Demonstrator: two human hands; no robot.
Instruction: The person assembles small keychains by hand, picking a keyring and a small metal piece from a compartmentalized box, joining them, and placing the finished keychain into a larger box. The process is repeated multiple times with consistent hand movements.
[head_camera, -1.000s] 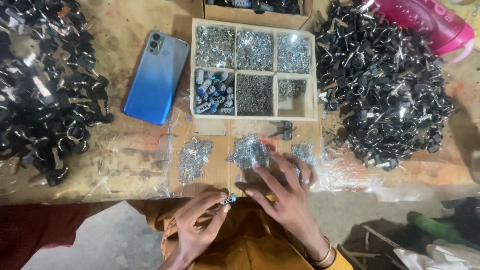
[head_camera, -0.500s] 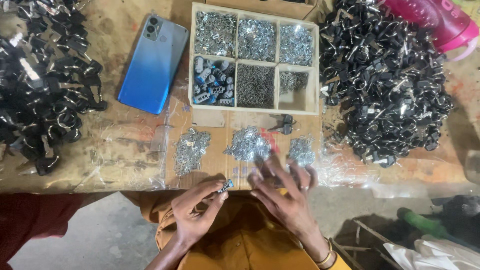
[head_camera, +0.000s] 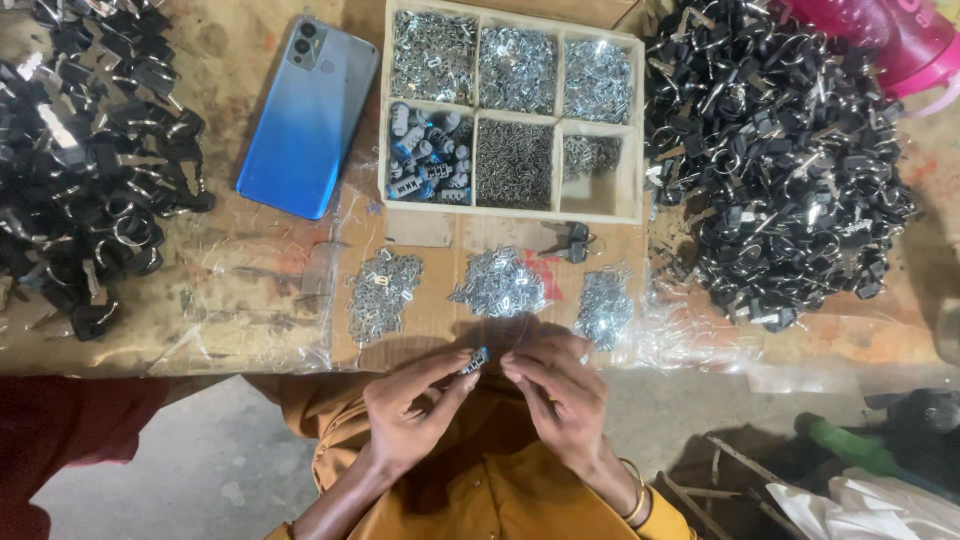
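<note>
Left hand: we see our left hand at the desk edge, its fingers pinching a small blue-and-metal part.
Right hand: our right hand is just beside it, fingers curled toward the part; whether they grip it we cannot tell.
Nearby: three small heaps of metal pieces lie just beyond the hands, before the wooden compartment tray; a blue phone lies left of the tray.
</note>
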